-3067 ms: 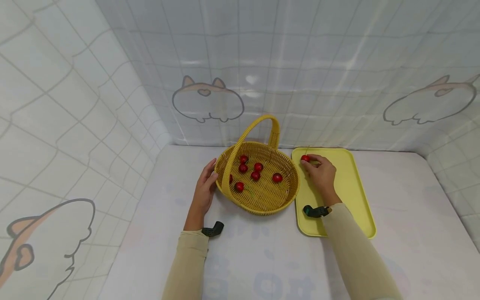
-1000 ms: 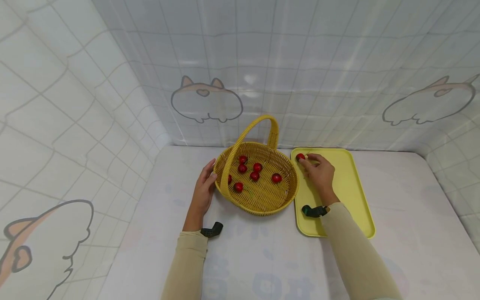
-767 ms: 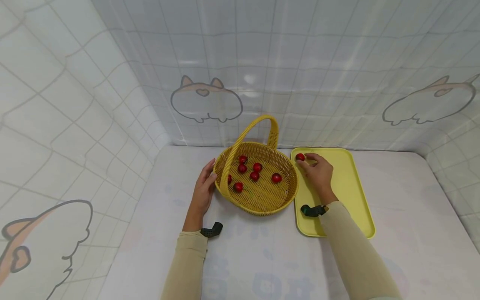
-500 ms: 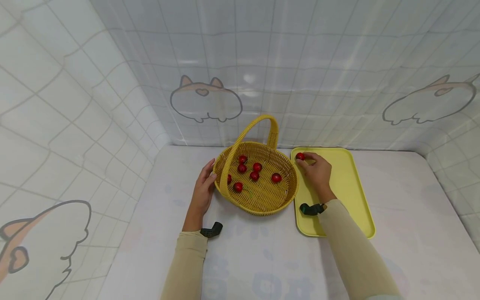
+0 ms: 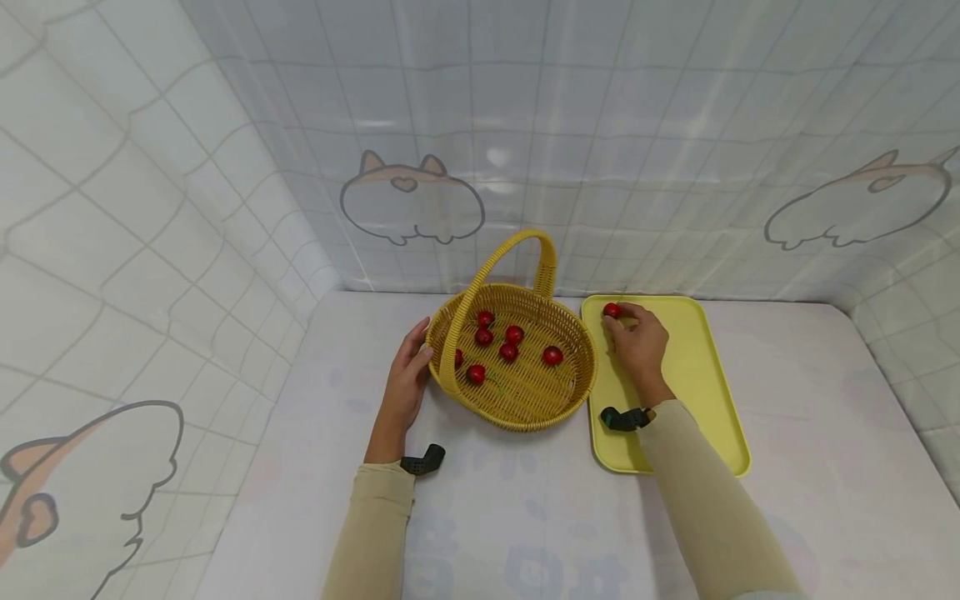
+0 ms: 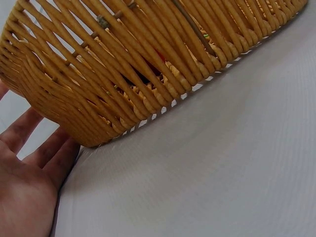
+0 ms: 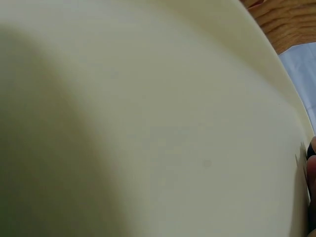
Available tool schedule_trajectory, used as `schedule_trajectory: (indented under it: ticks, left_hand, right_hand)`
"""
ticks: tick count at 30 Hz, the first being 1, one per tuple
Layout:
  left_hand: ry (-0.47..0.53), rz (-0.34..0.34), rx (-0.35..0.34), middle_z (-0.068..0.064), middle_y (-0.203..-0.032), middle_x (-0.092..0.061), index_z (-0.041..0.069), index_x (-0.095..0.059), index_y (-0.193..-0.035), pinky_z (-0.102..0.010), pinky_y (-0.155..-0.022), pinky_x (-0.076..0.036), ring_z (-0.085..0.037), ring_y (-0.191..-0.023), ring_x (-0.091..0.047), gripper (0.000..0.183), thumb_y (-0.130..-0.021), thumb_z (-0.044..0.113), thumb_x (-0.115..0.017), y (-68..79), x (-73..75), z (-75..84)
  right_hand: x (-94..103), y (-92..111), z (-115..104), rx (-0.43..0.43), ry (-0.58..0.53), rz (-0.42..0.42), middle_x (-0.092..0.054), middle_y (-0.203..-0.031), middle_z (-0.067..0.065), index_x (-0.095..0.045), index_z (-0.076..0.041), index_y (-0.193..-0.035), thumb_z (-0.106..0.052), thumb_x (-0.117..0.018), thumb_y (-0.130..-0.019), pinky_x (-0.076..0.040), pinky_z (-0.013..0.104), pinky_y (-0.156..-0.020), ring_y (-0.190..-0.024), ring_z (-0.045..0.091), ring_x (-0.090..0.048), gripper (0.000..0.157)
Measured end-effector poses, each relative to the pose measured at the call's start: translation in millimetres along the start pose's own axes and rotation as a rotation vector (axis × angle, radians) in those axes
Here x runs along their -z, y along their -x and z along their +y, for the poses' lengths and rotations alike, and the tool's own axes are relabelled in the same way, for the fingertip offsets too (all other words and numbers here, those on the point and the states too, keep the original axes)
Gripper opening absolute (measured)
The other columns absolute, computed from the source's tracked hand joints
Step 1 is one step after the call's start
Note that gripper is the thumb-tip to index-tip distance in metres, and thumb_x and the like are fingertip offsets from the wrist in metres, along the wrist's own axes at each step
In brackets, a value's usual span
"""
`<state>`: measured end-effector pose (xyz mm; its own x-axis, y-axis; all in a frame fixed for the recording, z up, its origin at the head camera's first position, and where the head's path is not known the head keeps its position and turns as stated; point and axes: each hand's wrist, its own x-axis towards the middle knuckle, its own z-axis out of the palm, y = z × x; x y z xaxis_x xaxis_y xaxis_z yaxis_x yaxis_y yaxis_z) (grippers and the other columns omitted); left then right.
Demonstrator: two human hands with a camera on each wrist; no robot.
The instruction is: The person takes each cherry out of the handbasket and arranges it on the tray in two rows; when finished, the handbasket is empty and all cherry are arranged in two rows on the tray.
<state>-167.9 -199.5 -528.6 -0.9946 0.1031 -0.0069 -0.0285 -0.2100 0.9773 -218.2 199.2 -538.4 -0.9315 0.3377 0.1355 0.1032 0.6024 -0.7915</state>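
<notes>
My right hand (image 5: 639, 342) pinches a red cherry (image 5: 611, 310) between thumb and fingers, over the upper left corner of the yellow tray (image 5: 697, 400). Only a sliver of this hand's fingers (image 7: 312, 185) shows at the right edge of the right wrist view, where the cherry cannot be made out clearly. To the left stands a yellow woven basket (image 5: 528, 423) with a tall arched handle. Several cherries (image 5: 508, 352) lie in it, one partly hidden behind the handle. Against the basket's outer left side rests my left hand (image 5: 408, 375), its fingers (image 6: 49, 153) extended along the woven wall.
Tray and basket stand side by side on a white-covered table (image 5: 517, 517). Behind them rises a curtain-like wall (image 5: 645, 208) with a grid and animal prints. Another such wall (image 5: 172, 275) closes off the left side.
My right hand carried the cherry left to the tray's corner and loosened its fingers beside it. Then it pinched the cherry again and shifted it slightly right. The left hand stayed at the basket.
</notes>
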Motion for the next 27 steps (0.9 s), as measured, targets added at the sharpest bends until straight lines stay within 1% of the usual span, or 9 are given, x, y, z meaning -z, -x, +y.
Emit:
schedule_trajectory:
  ticks: [3, 5, 8, 12, 15, 19, 21, 24, 27]
  left_hand:
    - [0.006, 0.002, 0.0, -0.005, -0.155, -0.042, 0.021, -0.039, -0.158, -0.021, -0.108, -0.042, -0.02, -0.142, -0.043, 0.053, -0.106, 0.023, -0.052, -0.3, 0.0, -0.1]
    - [0.011, 0.003, 0.0, -0.005, -0.154, -0.042, 0.021, -0.039, -0.158, -0.021, -0.108, -0.043, -0.019, -0.141, -0.043, 0.053, -0.106, 0.022, -0.052, -0.6, 0.2, -0.1]
    - [0.012, 0.002, 0.001, -0.005, -0.154, -0.042, 0.02, -0.038, -0.158, -0.021, -0.107, -0.043, -0.019, -0.141, -0.044, 0.053, -0.107, 0.021, -0.051, -0.9, 0.3, 0.2]
    - [0.007, 0.003, 0.0, -0.006, -0.155, -0.042, 0.019, -0.038, -0.158, -0.021, -0.108, -0.043, -0.019, -0.141, -0.043, 0.053, -0.107, 0.02, -0.05, -0.6, 0.0, 1.0]
    - [0.001, 0.007, 0.001, -0.005, -0.155, -0.042, 0.02, -0.039, -0.158, -0.021, -0.108, -0.042, -0.019, -0.141, -0.043, 0.053, -0.107, 0.021, -0.051, 0.5, 0.5, 1.6]
    - [-0.002, 0.014, 0.001, -0.004, -0.154, -0.043, 0.023, -0.041, -0.157, -0.022, -0.108, -0.043, -0.019, -0.141, -0.044, 0.051, -0.106, 0.022, -0.052, 1.2, 0.9, 1.6]
    - [0.003, 0.021, 0.001, -0.005, -0.154, -0.043, 0.023, -0.042, -0.156, -0.022, -0.108, -0.043, -0.019, -0.141, -0.044, 0.051, -0.106, 0.021, -0.052, 1.0, 1.0, 1.4]
    - [0.01, 0.022, 0.004, -0.006, -0.153, -0.043, 0.022, -0.041, -0.156, -0.023, -0.107, -0.044, -0.019, -0.14, -0.045, 0.051, -0.106, 0.021, -0.052, 0.1, 0.6, 1.3]
    - [0.008, 0.02, 0.007, -0.007, -0.154, -0.043, 0.022, -0.041, -0.157, -0.023, -0.107, -0.044, -0.018, -0.139, -0.044, 0.051, -0.106, 0.021, -0.052, -0.5, -0.5, 1.6]
  right_hand:
    - [0.1, -0.3, 0.8, 0.005, -0.003, 0.009, -0.073, -0.116, 0.014, -0.071, -0.01, -0.128, -0.031, -0.075, -0.093, -0.044, 0.025, -0.065, -0.077, 0.024, -0.066, 0.041]
    - [0.2, -0.6, 0.9, 0.003, -0.003, 0.013, -0.073, -0.116, 0.013, -0.071, -0.01, -0.128, -0.032, -0.076, -0.093, -0.044, 0.026, -0.067, -0.076, 0.023, -0.066, 0.042]
    - [0.5, -0.9, 0.8, 0.002, -0.005, 0.011, -0.073, -0.116, 0.013, -0.072, -0.011, -0.128, -0.032, -0.076, -0.092, -0.044, 0.024, -0.065, -0.07, 0.016, -0.064, 0.042]
    - [1.3, -0.6, 0.7, 0.002, -0.019, 0.0, -0.072, -0.117, 0.013, -0.072, -0.012, -0.127, -0.033, -0.076, -0.091, -0.044, 0.02, -0.058, -0.061, 0.003, -0.059, 0.042]
    - [0.8, 0.4, -0.5, 0.0, -0.035, -0.002, -0.071, -0.119, 0.013, -0.073, -0.012, -0.126, -0.034, -0.077, -0.09, -0.043, 0.018, -0.056, -0.055, -0.003, -0.055, 0.042]
    - [1.3, 2.2, -2.2, -0.003, -0.069, 0.012, -0.068, -0.12, 0.014, -0.072, -0.012, -0.126, -0.034, -0.078, -0.09, -0.043, 0.017, -0.054, -0.052, -0.006, -0.054, 0.043]
    - [1.7, 3.2, -2.9, -0.001, -0.103, 0.016, -0.066, -0.121, 0.015, -0.072, -0.011, -0.127, -0.033, -0.079, -0.09, -0.043, 0.015, -0.053, -0.051, -0.007, -0.054, 0.044]
    - [3.4, 4.1, -2.9, 0.002, -0.153, 0.022, -0.062, -0.12, 0.015, -0.072, -0.012, -0.127, -0.033, -0.079, -0.089, -0.044, 0.012, -0.055, -0.054, -0.01, -0.055, 0.044]
    - [7.0, 4.3, -2.2, 0.001, -0.2, 0.006, -0.058, -0.122, 0.015, -0.07, -0.011, -0.13, -0.033, -0.079, -0.089, -0.047, 0.011, -0.056, -0.058, -0.012, -0.057, 0.047]
